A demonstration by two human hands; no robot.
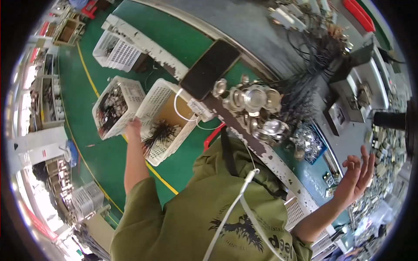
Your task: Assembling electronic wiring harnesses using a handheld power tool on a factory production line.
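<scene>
My left hand (133,128) is stretched out low on the left, at the rims of two white plastic baskets. Its fingers are too small and blurred to make out. Black wires with pale ends (162,134) lie in the nearer basket (157,157). The farther basket (133,93) holds a heap of small parts with dark and reddish wires (112,108). Over the bench on the right, my right hand (355,179) is raised, fingers spread and nothing in them. Round silvery metal parts (254,99) with long black wires (302,98) are piled at the bench edge.
A dark phone (210,69) lies on the bench's chipped edge, beside a white cable (176,104). A blue tray (320,145) of small shiny parts and a metal fixture (363,89) stand on the right. Another white basket (116,50) sits on the green floor.
</scene>
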